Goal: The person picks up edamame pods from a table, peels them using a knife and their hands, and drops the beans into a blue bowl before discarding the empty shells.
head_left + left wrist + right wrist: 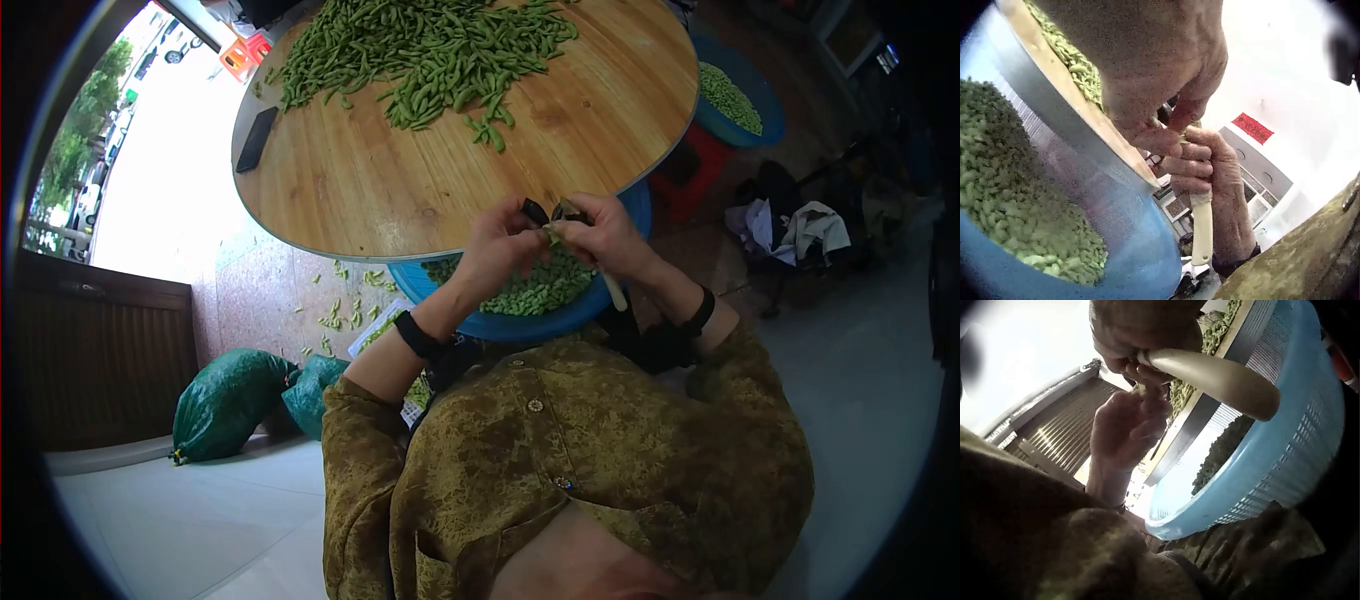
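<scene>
My left hand (pixel 497 245) and right hand (pixel 608 235) meet at the table's near edge, over a blue basket (pixel 570 325) of shelled green beans (pixel 540 290). Fingertips of both pinch a small green bean pod (pixel 555 237), mostly hidden by fingers. Curled fingers of my right hand also grip a tool by its cream handle (pixel 1202 231); its other end is hidden. The handle (pixel 1222 381) sticks out below the palm in the right wrist view. A black cover (pixel 535 212) sits on a left digit.
A heap of green pods (pixel 430 60) covers the far part of the round wooden table (pixel 350 200). A dark flat object (pixel 257 140) lies at its left edge. Another blue basin (pixel 770 105) of beans stands right. Green sacks (pixel 235 400) and scattered pods (pixel 335 315) are on the floor.
</scene>
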### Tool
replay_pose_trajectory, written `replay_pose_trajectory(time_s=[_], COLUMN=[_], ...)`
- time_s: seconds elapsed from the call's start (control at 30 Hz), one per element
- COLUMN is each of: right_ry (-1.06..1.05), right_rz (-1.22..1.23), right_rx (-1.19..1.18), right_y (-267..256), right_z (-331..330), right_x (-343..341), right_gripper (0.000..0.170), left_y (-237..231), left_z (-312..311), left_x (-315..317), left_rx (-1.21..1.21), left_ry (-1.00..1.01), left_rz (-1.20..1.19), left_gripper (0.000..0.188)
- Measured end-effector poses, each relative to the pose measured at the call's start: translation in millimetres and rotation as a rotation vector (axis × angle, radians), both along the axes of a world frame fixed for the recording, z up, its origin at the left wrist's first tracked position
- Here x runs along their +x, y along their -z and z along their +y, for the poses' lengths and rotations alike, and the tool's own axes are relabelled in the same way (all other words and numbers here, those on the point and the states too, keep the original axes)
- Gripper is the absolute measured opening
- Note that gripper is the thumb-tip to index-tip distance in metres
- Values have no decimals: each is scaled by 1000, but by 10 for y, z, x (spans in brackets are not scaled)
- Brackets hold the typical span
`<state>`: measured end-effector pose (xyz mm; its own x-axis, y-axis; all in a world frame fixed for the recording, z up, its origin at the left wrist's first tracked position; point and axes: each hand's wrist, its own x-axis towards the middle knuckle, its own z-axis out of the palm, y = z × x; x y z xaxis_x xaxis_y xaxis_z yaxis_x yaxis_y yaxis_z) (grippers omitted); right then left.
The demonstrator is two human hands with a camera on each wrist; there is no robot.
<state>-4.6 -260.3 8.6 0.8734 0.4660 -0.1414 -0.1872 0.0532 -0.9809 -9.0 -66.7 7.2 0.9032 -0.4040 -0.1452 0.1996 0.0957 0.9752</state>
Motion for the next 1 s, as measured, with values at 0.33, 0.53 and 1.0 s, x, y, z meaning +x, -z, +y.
replay_pose_trajectory(time_s=[0.33,0.53,1.0], right_ry=[88,67,-10], right_rz=[-255,84,335], right_rx=[-199,-55,136], right_y=[-47,-24,171], right_z=[-11,-108,34], right_x=[85,73,64], right_gripper=[12,12,21], left_y=[201,26,-510], left_z=[-13,5,1228], left_x=[28,-168,-221], left_rx=[-33,306,1395], left_ry=[28,74,337], left_rz=[6,-395,-716], left_gripper=[17,25,11])
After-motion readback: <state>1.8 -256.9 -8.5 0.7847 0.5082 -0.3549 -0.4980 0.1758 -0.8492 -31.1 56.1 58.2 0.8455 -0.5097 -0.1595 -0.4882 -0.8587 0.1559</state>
